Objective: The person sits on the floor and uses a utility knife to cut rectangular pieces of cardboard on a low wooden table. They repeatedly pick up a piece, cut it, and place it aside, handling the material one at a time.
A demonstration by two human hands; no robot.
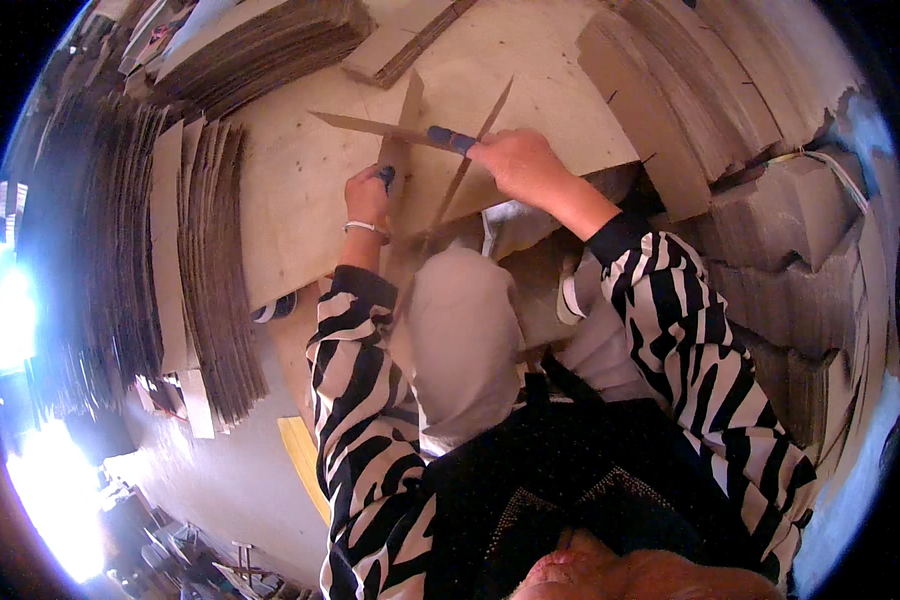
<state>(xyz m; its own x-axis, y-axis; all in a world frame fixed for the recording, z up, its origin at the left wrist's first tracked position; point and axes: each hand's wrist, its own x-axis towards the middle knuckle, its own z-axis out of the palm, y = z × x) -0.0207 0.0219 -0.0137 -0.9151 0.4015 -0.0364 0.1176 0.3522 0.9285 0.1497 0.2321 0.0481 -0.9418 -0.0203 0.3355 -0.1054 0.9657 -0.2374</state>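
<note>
Thin brown cardboard strips [364, 124] stand on edge and cross one another above the pale wooden board [300, 180]. My left hand [368, 200], with a light bracelet at the wrist, is closed on a near strip [400, 130] at the left; a dark blue cover wraps its thumb. My right hand [526, 166] is closed where a slanting strip [496, 106] meets the sideways one. One of its fingers, also in a dark blue cover, stretches left along the strips. Exactly how the strips join is too blurred to tell.
Tall stacks of cardboard strips [202, 250] line the board's left side. A flat pile [260, 55] and a smaller bundle [390, 45] lie at the far edge. More cardboard stacks [670, 90] stand to the right. My knee [465, 340] sits below the near edge.
</note>
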